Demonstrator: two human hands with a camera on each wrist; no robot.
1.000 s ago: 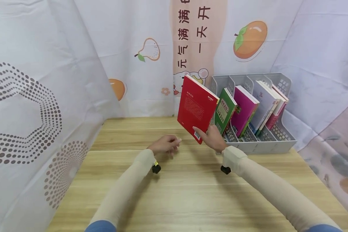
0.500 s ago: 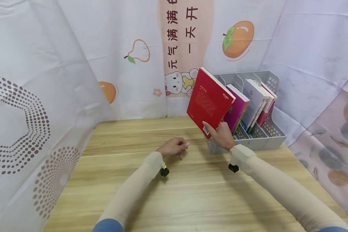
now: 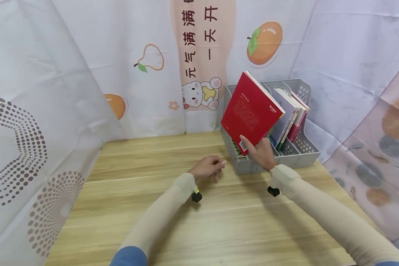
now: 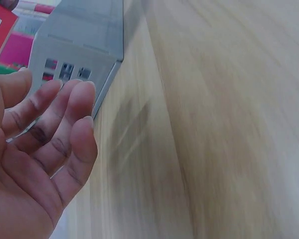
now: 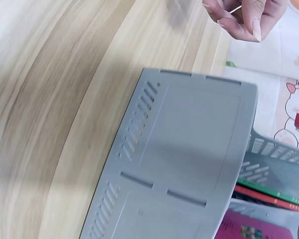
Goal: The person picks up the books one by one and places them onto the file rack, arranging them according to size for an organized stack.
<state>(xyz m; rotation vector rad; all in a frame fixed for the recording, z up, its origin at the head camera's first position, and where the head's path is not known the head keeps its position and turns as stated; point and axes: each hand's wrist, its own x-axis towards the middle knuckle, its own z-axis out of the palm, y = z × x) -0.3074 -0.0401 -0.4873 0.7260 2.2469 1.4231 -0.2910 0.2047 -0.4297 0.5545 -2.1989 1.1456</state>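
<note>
My right hand [image 3: 262,153] grips a red book [image 3: 251,111] by its lower edge, thumb across the back cover near the barcode. Tilted, the book overlaps the left part of a grey file rack [image 3: 296,160] in the head view. It hides most of the green and magenta books behind it; the right wrist view shows the green book [image 5: 271,193] and magenta book [image 5: 251,228] inside their compartments. My left hand [image 3: 207,167] is loosely curled over the table, just left of the rack's front corner. Nothing is in it, as the left wrist view shows its palm [image 4: 25,184].
A lilac book [image 3: 283,111] and a pink-and-white book [image 3: 296,127] lean in the rack's right compartments. The wooden table [image 3: 153,207] reaches back to a printed cloth [image 3: 146,96], and another patterned cloth [image 3: 369,147] hangs along the right side.
My right hand has carried the red book rightward, from beside the rack to over its left compartments. My left hand has followed toward the rack. The head view has turned right.
</note>
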